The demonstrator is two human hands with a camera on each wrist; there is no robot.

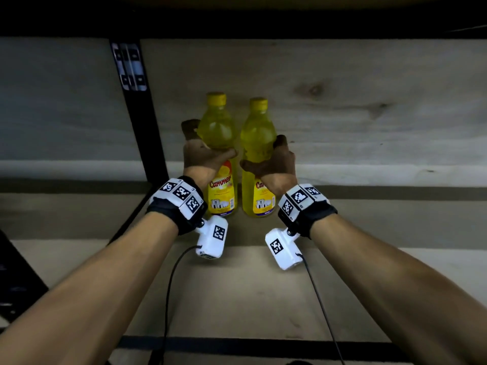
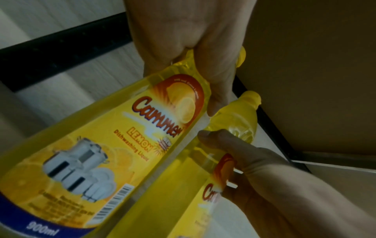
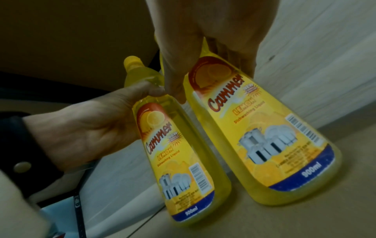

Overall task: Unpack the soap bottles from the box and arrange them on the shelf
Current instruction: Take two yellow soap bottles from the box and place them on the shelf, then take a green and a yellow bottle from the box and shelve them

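Two yellow lemon dish soap bottles stand upright side by side on the pale wooden shelf board [image 1: 342, 206]. My left hand [image 1: 203, 151] grips the left bottle [image 1: 217, 127] around its upper body, thumb across the front. My right hand [image 1: 274, 159] grips the right bottle [image 1: 257, 133] the same way. In the left wrist view the left bottle [image 2: 105, 153] fills the frame with the right bottle [image 2: 230, 125] beyond it. In the right wrist view the right bottle [image 3: 264, 136] and the left bottle [image 3: 175, 161] both have their bases on the board. No box is in view.
A black metal shelf upright [image 1: 142, 127] rises just left of the bottles. A black front rail [image 1: 263, 346] runs along the shelf edge below my arms. The underside of a higher shelf [image 1: 237, 11] hangs overhead. Bare board stretches to the right of the bottles.
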